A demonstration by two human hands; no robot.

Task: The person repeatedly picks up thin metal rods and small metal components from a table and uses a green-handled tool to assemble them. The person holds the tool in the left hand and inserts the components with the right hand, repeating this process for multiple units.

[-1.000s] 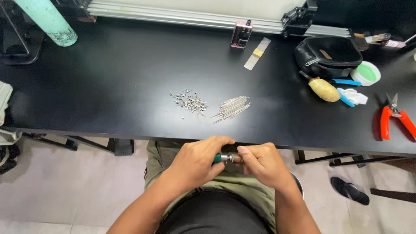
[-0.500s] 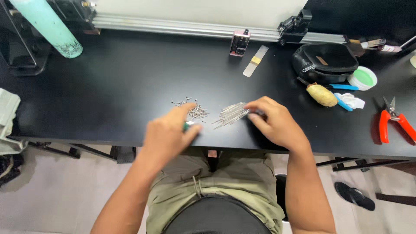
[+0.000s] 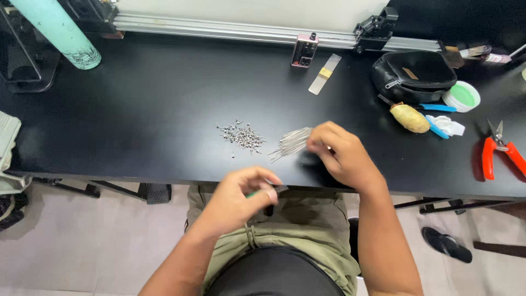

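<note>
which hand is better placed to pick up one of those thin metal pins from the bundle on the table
Probably the right hand: its fingertips already rest at the bundle of thin pins. The left hand is below the table edge, its grip closed on a small green-handled tool.

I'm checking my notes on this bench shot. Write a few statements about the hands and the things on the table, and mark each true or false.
1. The right hand rests on the bundle of thin metal pins. True.
2. The left hand lies flat on the black table. False: it is off the table's edge, above the lap, gripping a small green-handled tool.
3. The pile of tiny metal parts lies left of the pins. True.
4. The red-handled cutters are in the right hand. False: they lie untouched at the far right.
</note>
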